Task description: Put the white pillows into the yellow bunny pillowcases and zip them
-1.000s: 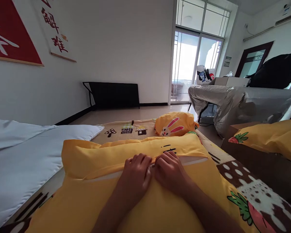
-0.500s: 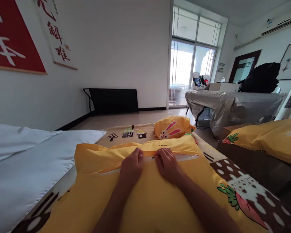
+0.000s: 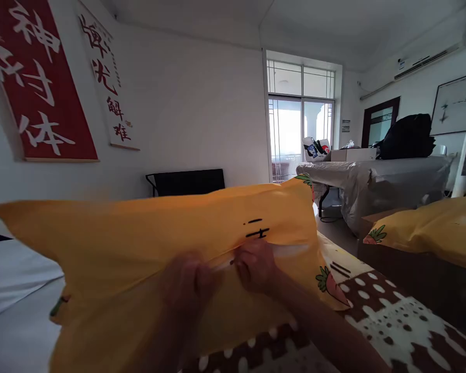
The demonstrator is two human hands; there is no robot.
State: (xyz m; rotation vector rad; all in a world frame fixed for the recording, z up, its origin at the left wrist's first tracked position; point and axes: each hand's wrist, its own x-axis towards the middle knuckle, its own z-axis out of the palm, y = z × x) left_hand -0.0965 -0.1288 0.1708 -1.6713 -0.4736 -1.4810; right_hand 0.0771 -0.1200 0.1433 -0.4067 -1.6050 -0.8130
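Bedding patterned in brown and cream spreads at lower right, with a plastic-wrapped bench standing beyond it. Right in front of the person, over the bedding, a yellow pillowcase is tilted up; at its left lies a white pillow. Across the pillowcase runs a pale-edged slit. The left hand blurs there, so whether its grip pinches cloth cannot be told. The right hand is curled tight, grip pinching the slit's edge just below small black printed marks.
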